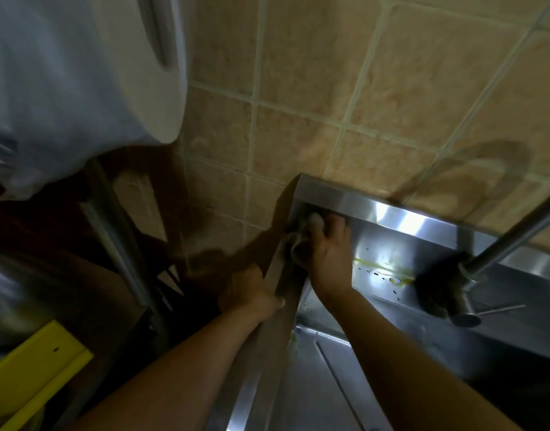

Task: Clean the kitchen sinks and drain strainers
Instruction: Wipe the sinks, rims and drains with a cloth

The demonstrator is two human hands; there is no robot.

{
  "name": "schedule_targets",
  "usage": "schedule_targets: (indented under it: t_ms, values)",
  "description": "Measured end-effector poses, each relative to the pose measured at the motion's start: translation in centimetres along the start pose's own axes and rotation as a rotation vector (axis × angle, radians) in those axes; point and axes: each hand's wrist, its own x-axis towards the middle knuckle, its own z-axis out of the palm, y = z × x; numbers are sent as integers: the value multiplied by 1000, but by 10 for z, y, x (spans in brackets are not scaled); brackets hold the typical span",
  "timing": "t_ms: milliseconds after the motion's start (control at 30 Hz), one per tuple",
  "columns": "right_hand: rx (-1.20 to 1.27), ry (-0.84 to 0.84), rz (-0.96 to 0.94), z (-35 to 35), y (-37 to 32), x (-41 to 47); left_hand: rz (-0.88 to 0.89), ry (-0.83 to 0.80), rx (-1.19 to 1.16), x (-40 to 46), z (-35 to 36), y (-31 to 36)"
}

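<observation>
At the back left corner of the steel sink (401, 244), whose long rim runs rightward along the tiled wall (360, 88), a pale cloth (301, 237) is gripped in the curled fingers of the right hand (325, 250). The sink's left edge is clasped by the left hand (252, 290), fingers wrapped over it.

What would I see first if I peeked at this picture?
First, two bare arms reaching to the back left corner of a shiny steel sink. The right hand presses a pale scrubbing pad into that corner, while the left hand grips the sink's left edge. Then the yellow-green smear with dark specks on the back ledge, beside the faucet.
</observation>
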Motion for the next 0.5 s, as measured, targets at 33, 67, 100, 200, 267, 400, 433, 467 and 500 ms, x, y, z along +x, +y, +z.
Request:
schedule_targets:
  t_ms: [33,67,100,200,267,400,433,467,500]
  values:
    - [14,65,-80,-1,-3,8,15,24,4,3,1,5]
    - [57,108,-132,-2,-8,15,30,42,24,6,2,10]
    - [86,99,-200,0,-11,18,40,55,59,9,2,13]
    - [-61,0,-317,19,-1,22,36,69,139,16,5,14]
    - [-122,-104,-307,29,12,16,29,64,128,19,7,14]
    - [-207,-138,-314,41,29,-6,35,58,140,21,9,20]
    - [-233,-140,-318,41,31,-7,36,57,150,21,8,21]
    - [-243,-157,-311,41,31,-5,31,55,155,21,8,22]
    - [-237,-188,-297,38,31,-3,26,48,155,21,8,22]
